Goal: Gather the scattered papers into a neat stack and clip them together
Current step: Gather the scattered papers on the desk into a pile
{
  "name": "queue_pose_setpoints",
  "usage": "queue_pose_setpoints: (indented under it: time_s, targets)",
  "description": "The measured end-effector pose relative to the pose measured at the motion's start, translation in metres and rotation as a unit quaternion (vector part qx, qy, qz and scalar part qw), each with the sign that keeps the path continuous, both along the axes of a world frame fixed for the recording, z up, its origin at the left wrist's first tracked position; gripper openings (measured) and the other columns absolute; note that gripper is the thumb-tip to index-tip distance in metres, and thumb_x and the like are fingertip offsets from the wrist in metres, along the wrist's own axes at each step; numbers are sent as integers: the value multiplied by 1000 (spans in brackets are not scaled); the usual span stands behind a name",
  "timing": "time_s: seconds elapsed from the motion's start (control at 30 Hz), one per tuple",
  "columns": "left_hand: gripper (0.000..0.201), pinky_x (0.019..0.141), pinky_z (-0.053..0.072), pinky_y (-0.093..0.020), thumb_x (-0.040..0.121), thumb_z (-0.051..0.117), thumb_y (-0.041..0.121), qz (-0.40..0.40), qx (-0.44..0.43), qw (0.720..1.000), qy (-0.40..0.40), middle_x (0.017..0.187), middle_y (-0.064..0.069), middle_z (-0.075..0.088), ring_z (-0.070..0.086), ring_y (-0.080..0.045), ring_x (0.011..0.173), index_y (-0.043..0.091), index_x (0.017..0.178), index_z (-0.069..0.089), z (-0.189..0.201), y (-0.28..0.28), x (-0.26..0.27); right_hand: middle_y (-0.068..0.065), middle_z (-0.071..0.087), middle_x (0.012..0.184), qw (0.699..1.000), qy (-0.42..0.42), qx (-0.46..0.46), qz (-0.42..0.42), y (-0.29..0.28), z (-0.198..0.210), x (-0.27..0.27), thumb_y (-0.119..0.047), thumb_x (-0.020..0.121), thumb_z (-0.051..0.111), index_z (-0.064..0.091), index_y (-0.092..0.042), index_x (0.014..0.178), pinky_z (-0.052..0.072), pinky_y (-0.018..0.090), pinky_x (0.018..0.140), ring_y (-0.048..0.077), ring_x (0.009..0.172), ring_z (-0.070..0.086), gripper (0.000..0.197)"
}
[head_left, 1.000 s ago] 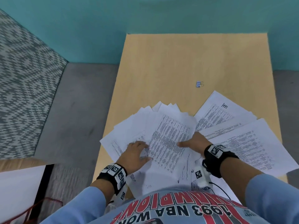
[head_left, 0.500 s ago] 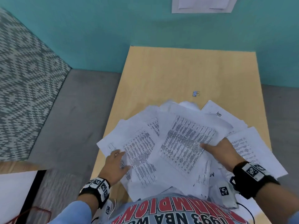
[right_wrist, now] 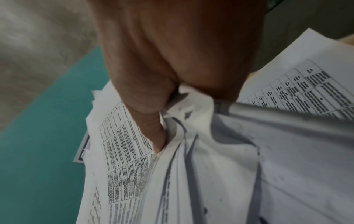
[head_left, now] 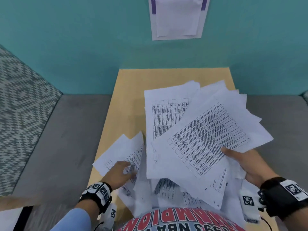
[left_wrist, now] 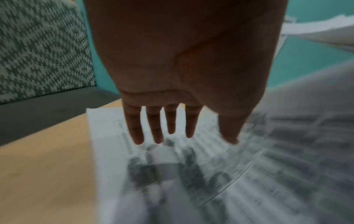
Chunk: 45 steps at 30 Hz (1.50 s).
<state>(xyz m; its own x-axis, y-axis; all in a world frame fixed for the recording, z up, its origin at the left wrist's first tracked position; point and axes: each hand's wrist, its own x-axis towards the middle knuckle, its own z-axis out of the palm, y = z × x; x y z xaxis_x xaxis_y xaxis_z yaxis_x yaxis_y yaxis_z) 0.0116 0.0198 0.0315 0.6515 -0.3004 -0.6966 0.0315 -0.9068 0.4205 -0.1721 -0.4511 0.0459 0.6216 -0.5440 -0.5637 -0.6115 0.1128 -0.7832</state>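
Where half a second ago the papers [head_left: 198, 130] lay fanned on the worktop [head_left: 130, 90], the right hand [head_left: 246, 165] has now lifted most of them, its grip pinching the bunch, thumb on top. The left hand [head_left: 119, 175], fingers straight and spread, rests on sheets [head_left: 123, 152] left behind. The clip is hidden. A teal wall [head_left: 83, 47] with a pinned notice [head_left: 176, 17] stands behind.

Matt white printed paper sheets [head_left: 196, 130] on a smooth, pale wood-look table [head_left: 131, 90]; patterned woven carpet [head_left: 21, 114].
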Motion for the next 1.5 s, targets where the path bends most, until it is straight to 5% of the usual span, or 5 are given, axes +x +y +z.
queue_pose_setpoints:
  time_s: [0.27,0.4,1.0,1.23,1.5]
  targets:
    - [65,115,48,-50,92,75,51,227,-424,865,143,142,-4,71,67,-27,132,18,146,60,106,-101,-1,41,56,132,996,-56,71,13,41,95,5,-51,61,99,43,18,137,50,56,110,52,125,57,117]
    - [38,106,56,-58,90,82,18,228,-431,873,6,122,-8,80,76,-30,114,10,126,73,131,-114,2,-15,52,35,993,-101,16,58,62,164,13,-5,85,80,48,-23,60,37,1,44,-6,32,51,44]
    - [54,78,61,-17,86,85,7,264,-347,899,45,123,-9,78,74,-23,116,7,136,64,60,-107,-30,-11,16,41,994,-48,-10,96,70,77,8,-11,89,82,22,-26,46,15,17,39,7,34,10,75]
    - [52,42,44,-8,95,72,3,232,-367,896,91,35,18,56,43,6,31,-15,49,56,175,-123,-35,-7,63,47,989,-99,-6,113,58,84,11,-2,96,70,78,-12,72,41,12,52,-1,40,49,28]
    - [15,77,56,-26,87,82,-3,121,-359,925,7,97,-15,79,74,-15,86,6,99,80,90,-107,-19,-8,81,81,990,-73,-14,120,74,69,12,-20,87,82,80,-20,93,60,31,80,14,88,76,6]
